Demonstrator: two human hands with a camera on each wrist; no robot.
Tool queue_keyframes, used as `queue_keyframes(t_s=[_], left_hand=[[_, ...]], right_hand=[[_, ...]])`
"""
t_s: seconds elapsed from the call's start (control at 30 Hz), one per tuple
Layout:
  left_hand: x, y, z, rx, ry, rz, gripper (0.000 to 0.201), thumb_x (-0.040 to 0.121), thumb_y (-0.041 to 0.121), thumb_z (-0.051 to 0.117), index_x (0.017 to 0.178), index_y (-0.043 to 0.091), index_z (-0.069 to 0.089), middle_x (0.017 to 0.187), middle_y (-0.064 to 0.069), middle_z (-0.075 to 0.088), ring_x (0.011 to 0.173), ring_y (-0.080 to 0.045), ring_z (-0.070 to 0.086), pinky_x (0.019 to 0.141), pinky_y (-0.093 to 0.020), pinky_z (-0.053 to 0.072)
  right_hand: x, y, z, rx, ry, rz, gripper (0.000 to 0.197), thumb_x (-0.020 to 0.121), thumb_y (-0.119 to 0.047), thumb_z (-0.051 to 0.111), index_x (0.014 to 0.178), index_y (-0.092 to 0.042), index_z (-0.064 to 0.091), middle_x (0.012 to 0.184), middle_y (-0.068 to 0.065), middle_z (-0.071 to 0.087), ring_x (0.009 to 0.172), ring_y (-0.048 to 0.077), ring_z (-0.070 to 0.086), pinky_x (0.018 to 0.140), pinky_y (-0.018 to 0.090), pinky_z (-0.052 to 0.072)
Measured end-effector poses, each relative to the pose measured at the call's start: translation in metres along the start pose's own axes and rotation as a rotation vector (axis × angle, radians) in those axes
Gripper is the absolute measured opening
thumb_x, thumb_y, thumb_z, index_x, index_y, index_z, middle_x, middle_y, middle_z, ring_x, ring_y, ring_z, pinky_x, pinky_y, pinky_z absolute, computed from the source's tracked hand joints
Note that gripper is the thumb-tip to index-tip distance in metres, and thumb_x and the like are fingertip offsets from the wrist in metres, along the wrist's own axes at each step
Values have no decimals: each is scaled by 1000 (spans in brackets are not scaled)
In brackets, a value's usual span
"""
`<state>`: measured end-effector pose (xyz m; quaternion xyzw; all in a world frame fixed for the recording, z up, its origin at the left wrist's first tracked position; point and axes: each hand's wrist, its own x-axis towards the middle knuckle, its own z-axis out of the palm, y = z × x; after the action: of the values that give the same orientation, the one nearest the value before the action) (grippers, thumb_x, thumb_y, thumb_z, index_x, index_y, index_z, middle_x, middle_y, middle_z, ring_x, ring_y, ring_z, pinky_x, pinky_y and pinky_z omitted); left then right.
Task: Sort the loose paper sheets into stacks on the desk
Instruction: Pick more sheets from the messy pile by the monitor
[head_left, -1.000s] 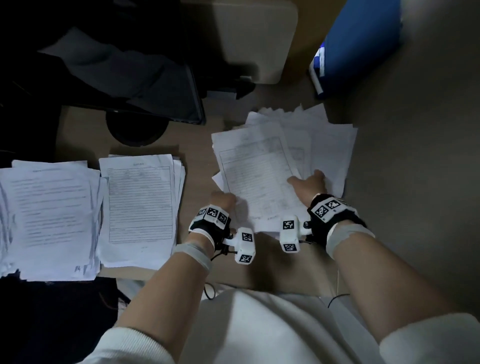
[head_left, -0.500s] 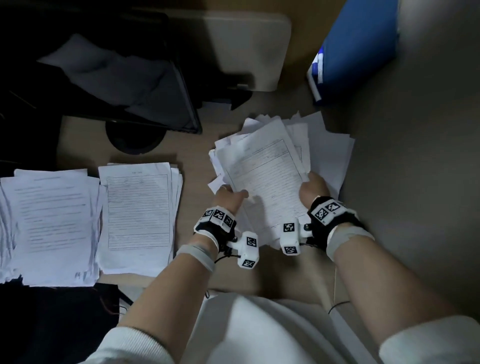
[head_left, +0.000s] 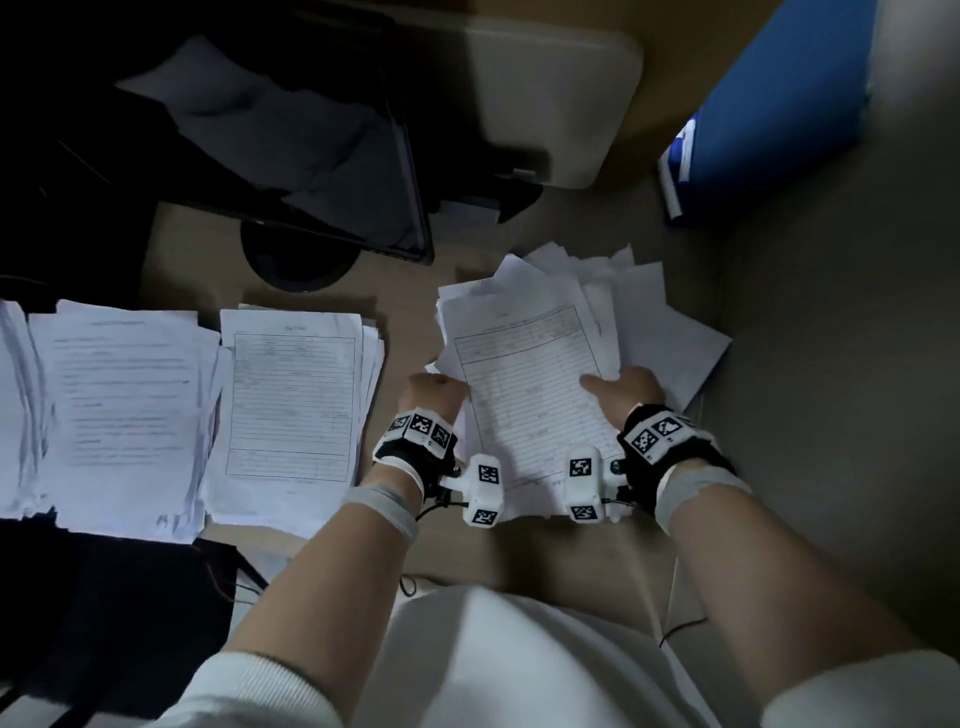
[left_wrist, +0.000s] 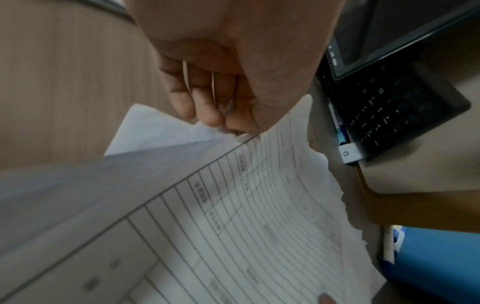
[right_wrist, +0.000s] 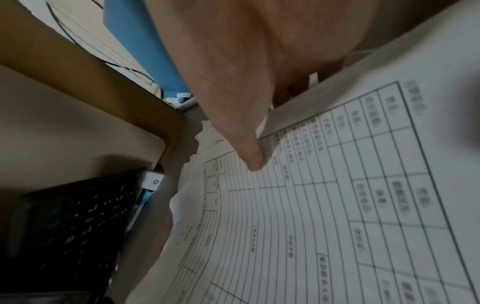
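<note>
Paper sheets, loose pile (head_left: 535, 384), sit right of centre on the counter (head_left: 415, 312), lifted at the near edge between both hands. Two sorted stacks lie to the left: text stack (head_left: 119, 405), then form stack (head_left: 293, 410). Left hand (head_left: 434, 392) grips the pile's left edge, fingers curled under; right hand (head_left: 626, 387) grips the right edge, thumb on top. Risk: pile is fanned and uneven, so lower sheets could slip out or spill toward the right edge when lifted. Hidden: right fingers under the paper, how many sheets are held, print too blurred to read.
</note>
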<state>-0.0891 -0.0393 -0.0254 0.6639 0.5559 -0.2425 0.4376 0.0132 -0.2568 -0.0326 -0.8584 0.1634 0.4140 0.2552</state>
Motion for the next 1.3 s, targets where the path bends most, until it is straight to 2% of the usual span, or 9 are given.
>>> queue_keyframes(t_s=[0.2,0.3,0.4,0.57,0.7,0.83,0.93,1.17,1.3], left_hand=[[14,13,-5,163,36,107,20,83,20,57,67,12,66,67,-3,65,64,-22,61,54,-22,40],[17,13,-4,74,2,133,14,78,16,58,81,8,69,78,-6,69,72,-24,64,66,-28,50],[25,-3,1,-156,-25,143,45,60,20,59,96,-7,63,90,-20,69,74,-27,63,63,-30,52],[-2,-22,1,-287,-7,152,56,77,6,63,130,0,47,115,-15,65,99,-33,64,81,-38,53],[-18,-29,-1,-392,-137,225,56,80,-5,57,134,10,56,121,-5,66,108,-28,61,85,-31,46],[-25,-36,-1,-457,-139,227,67,81,-6,57,143,16,45,128,2,56,117,-22,56,96,-34,43],[-22,-38,4,-357,-70,187,81,79,12,67,150,14,28,138,-2,47,120,-25,52,100,-38,41],[-23,-6,46,48,-89,293,53,88,22,63,137,7,48,132,-10,55,117,-26,56,92,-25,42],[-23,15,73,316,-82,373,68,88,31,65,148,15,39,151,-10,38,138,-31,36,110,-40,33]], right_hand=[[-6,-1,1,-113,127,-7,47,76,-58,61,90,-14,70,119,16,63,112,39,56,86,40,49],[-5,5,5,-75,94,-2,42,81,-48,64,99,-11,73,115,15,66,104,37,62,90,42,53],[-14,9,7,65,104,25,34,88,-35,65,104,-6,70,107,9,69,96,31,65,82,35,54],[-24,13,24,250,46,54,33,83,-29,72,103,-3,67,91,5,70,87,25,66,76,30,50],[-35,12,46,288,-75,93,74,78,-34,80,137,-4,46,132,7,59,114,25,58,96,33,47],[-47,16,51,244,-117,171,76,89,-27,72,146,4,32,141,20,50,126,35,50,87,36,45],[-52,30,46,302,-71,232,79,84,-21,78,146,2,35,138,17,54,125,35,52,95,38,48],[-68,77,23,345,37,435,47,75,-22,79,112,-1,60,97,13,70,78,28,66,79,38,56],[-69,97,24,408,-25,483,52,64,-29,83,100,1,60,81,12,65,75,30,65,82,45,57]])
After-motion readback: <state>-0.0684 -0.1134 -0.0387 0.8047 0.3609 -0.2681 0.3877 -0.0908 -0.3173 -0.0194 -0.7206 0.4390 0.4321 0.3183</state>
